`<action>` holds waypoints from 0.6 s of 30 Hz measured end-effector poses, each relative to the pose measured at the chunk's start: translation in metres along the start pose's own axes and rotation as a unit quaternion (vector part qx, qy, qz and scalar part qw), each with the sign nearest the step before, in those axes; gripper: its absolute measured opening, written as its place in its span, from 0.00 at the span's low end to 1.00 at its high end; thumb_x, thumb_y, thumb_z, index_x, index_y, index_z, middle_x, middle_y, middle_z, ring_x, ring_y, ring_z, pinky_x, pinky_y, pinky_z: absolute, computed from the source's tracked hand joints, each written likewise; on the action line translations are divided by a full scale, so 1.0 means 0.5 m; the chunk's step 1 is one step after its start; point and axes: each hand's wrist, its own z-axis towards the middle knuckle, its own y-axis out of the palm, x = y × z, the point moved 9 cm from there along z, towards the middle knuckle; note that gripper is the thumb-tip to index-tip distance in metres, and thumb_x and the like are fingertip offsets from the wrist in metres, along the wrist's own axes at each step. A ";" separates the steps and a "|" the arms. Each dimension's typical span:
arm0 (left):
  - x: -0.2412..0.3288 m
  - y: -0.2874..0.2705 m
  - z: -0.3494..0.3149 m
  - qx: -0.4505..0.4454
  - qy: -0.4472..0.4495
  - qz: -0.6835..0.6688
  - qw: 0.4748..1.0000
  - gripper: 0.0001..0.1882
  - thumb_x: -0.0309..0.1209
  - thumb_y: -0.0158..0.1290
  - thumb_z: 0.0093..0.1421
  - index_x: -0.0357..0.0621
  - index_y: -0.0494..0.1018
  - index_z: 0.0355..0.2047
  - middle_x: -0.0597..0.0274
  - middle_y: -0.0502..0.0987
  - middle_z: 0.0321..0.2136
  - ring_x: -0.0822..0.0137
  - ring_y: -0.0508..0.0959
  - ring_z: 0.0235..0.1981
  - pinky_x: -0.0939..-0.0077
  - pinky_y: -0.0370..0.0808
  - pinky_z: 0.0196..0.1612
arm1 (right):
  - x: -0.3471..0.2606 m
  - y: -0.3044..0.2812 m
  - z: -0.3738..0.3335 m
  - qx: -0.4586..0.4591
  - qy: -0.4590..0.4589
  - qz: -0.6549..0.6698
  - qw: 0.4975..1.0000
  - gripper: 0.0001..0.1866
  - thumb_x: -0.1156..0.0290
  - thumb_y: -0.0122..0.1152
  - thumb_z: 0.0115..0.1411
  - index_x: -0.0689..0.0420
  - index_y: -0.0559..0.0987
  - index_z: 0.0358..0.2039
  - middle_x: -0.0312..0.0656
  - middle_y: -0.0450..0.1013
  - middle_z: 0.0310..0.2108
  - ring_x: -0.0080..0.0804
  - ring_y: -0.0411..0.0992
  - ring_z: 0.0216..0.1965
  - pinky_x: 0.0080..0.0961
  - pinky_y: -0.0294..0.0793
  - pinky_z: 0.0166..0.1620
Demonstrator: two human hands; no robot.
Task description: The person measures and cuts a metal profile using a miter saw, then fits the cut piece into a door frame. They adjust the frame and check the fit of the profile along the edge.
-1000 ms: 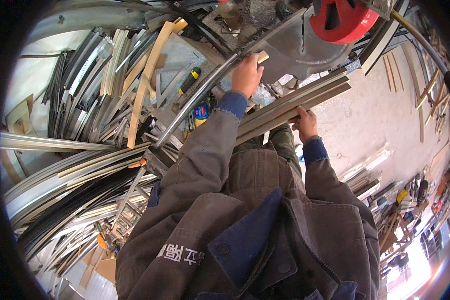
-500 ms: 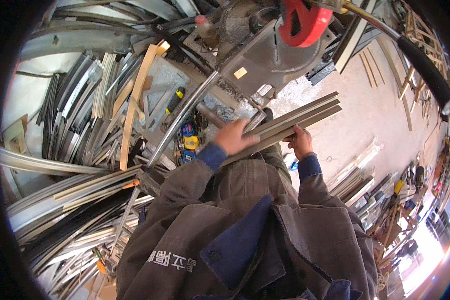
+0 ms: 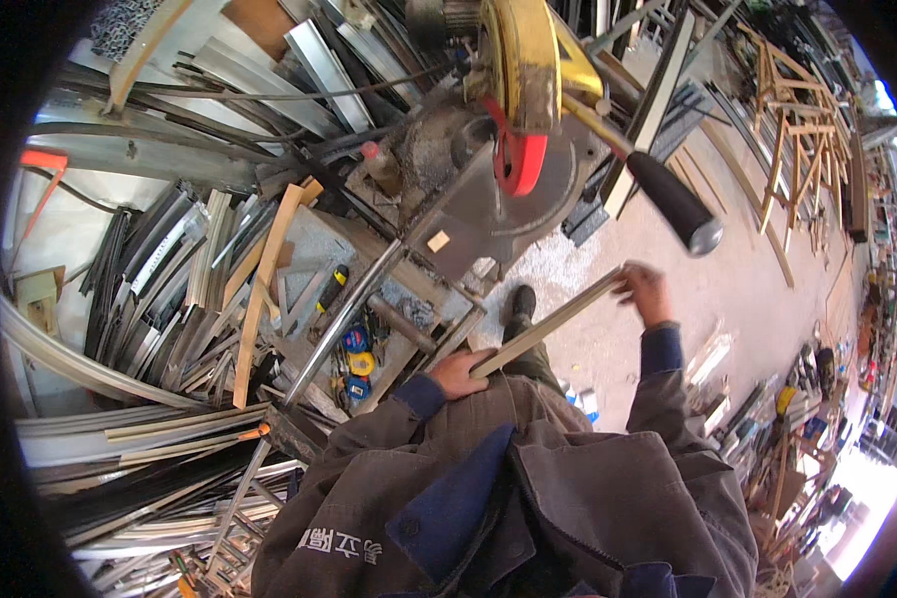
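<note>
A long, narrow metal profile strip (image 3: 558, 321) lies slantwise in front of my body, its narrow side toward my view. My left hand (image 3: 458, 375) is closed round its lower left end, close to my jacket. At the upper right end, my right hand (image 3: 646, 293) grips it between thumb and fingers. Whether it is one profile or several stacked together I cannot tell. Ahead of my hands stands a cut-off saw (image 3: 533, 80) with a yellow body and red guard. Its black handle (image 3: 673, 199) reaches out above my right hand, apart from it.
A shiny metal tube (image 3: 344, 319) runs along the saw bench at the left. Tape measures (image 3: 359, 363) and a yellow-black tool (image 3: 334, 287) lie beside it. Offcuts and long profiles (image 3: 149, 439) pile up at the far left. Wooden frames (image 3: 802, 149) lean at the right.
The strip has turned from showing its wide grooved face to its narrow side. My left hand has closed on the lower end; my right hand has moved to the upper end. The view has shifted.
</note>
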 end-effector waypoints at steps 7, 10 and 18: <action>-0.013 0.049 0.038 -0.004 -0.074 -0.084 0.994 0.41 0.59 0.54 0.66 0.45 0.64 0.69 0.42 0.73 0.61 0.46 0.75 0.58 0.57 0.71 0.61 | -0.622 0.098 0.215 -0.062 -0.320 0.005 0.945 0.15 0.67 0.51 0.70 0.64 0.83 0.43 0.38 0.81 0.36 0.22 0.75 0.35 0.21 0.74 0.37; 0.045 0.054 0.076 0.015 -0.056 -0.085 0.995 0.37 0.57 0.54 0.66 0.46 0.66 0.67 0.42 0.76 0.57 0.45 0.77 0.56 0.58 0.72 0.59 | -0.719 0.164 0.286 -0.090 -0.390 -0.090 0.912 0.14 0.68 0.52 0.69 0.62 0.82 0.45 0.40 0.83 0.40 0.28 0.78 0.37 0.26 0.77 0.41; 0.083 0.069 0.098 0.101 -0.101 -0.105 0.984 0.33 0.52 0.55 0.65 0.46 0.69 0.64 0.43 0.79 0.53 0.46 0.79 0.53 0.58 0.74 0.56 | -0.749 0.269 0.382 -0.075 -0.512 -0.254 0.817 0.15 0.62 0.57 0.65 0.56 0.85 0.43 0.55 0.80 0.39 0.56 0.79 0.41 0.45 0.79 0.47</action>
